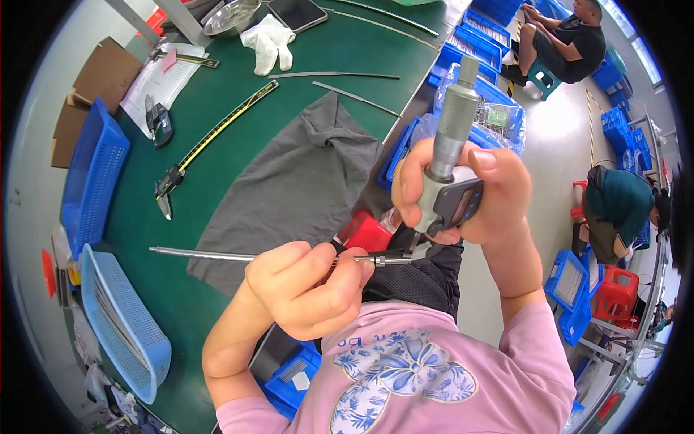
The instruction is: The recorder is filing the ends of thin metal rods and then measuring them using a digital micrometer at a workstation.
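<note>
My left hand [300, 289] is closed around a slim metal rod [199, 253], which lies nearly level and sticks out to the left past the table edge side. The rod's stepped right end comes out beyond the fingertips. My right hand [502, 192] grips a digital micrometer [454, 119] with its thimble pointing up and its small display facing right. The micrometer's frame is down at the rod's right end; whether its faces touch the rod is too small to tell. A grey cloth [289, 170] is spread on the green table [173, 289] behind the rod.
A caliper [217, 134] lies left of the cloth, with several thin rods [336, 74], a white glove [269, 42] and a phone [298, 13] farther back. Blue baskets [126, 318] line the left edge. Blue crates [463, 47] stand right of the table. Two people sit at right.
</note>
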Demonstrator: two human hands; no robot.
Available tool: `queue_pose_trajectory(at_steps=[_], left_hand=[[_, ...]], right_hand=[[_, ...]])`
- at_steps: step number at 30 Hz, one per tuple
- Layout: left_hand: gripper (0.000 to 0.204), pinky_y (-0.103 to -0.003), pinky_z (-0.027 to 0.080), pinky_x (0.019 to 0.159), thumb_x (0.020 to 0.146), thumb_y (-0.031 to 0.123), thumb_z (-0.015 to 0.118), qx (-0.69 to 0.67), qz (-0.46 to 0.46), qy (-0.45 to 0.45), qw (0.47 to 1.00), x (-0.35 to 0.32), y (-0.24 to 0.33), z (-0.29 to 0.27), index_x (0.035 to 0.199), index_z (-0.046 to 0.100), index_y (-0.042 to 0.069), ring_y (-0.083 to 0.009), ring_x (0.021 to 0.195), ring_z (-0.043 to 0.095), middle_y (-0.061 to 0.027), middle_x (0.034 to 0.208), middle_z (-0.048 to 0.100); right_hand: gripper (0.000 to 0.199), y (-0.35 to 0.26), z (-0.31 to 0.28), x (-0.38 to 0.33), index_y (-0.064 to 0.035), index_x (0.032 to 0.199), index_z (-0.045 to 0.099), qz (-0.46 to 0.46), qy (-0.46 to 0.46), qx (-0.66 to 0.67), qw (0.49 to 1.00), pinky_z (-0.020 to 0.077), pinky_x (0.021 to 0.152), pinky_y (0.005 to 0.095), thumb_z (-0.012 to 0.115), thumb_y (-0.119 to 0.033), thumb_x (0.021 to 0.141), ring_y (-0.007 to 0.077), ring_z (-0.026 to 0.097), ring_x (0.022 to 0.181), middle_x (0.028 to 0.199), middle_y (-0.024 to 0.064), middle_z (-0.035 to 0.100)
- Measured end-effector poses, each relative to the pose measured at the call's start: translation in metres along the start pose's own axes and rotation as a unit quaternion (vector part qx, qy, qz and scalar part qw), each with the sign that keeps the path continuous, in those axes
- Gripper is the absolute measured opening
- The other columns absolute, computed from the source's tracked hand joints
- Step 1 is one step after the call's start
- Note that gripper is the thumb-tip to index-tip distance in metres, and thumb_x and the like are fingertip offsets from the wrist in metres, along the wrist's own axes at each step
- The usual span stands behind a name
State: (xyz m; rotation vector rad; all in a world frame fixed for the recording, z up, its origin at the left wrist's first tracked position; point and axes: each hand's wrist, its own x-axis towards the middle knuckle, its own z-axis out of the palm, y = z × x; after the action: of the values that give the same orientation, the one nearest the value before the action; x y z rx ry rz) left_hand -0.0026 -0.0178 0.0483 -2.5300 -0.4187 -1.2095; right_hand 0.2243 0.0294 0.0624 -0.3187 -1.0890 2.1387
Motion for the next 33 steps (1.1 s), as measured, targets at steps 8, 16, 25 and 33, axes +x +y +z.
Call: queue_pose_trajectory(at_steps=[8,16,25,33], left_hand=[[0.024,-0.026,0.035,0.04,0.064,-0.001,0.076,-0.057,-0.016,-0.004,0.998,-0.001,0.0,0.001,0.072,0.054,0.005,-0.0155,0.054,0.052,-0.0045,0.075,0.055],[0.023,-0.026,0.035,0.04,0.061,0.0,0.075,-0.088,-0.031,-0.026,0.995,0.0,0.0,-0.002,0.073,0.056,0.004,-0.0153,0.053,0.052,-0.0049,0.076,0.056],[0.015,-0.021,0.032,0.042,0.059,0.01,0.067,-0.062,-0.037,-0.002,0.997,0.0,0.0,0.006,0.061,0.052,0.01,-0.0086,0.051,0.045,0.001,0.072,0.056],[0.016,-0.022,0.031,0.042,0.059,0.01,0.067,-0.06,-0.038,0.001,0.997,-0.001,0.001,0.006,0.061,0.051,0.011,-0.0086,0.05,0.045,0.0009,0.072,0.056]], right_hand=[[0.07,0.006,0.014,0.012,0.0017,0.092,0.061,0.074,0.097,0.008,0.992,0.0369,0.036,0.0219,0.03,-0.061,0.092,0.0125,0.048,0.042,0.073,0.0148,0.063],[0.07,0.014,0.014,0.018,0.0028,0.092,0.061,0.121,0.091,0.111,0.982,0.0383,0.034,0.0231,0.031,-0.061,0.092,0.014,0.049,0.04,0.074,0.0164,0.064],[0.07,0.014,0.013,0.015,0.0038,0.093,0.061,0.108,0.085,0.079,0.987,0.038,0.034,0.023,0.034,-0.061,0.089,0.0152,0.049,0.041,0.076,0.0169,0.064],[0.073,0.017,0.013,0.014,0.0038,0.091,0.062,0.123,0.096,0.1,0.983,0.0374,0.035,0.0228,0.033,-0.064,0.089,0.0149,0.048,0.04,0.074,0.0162,0.064]])
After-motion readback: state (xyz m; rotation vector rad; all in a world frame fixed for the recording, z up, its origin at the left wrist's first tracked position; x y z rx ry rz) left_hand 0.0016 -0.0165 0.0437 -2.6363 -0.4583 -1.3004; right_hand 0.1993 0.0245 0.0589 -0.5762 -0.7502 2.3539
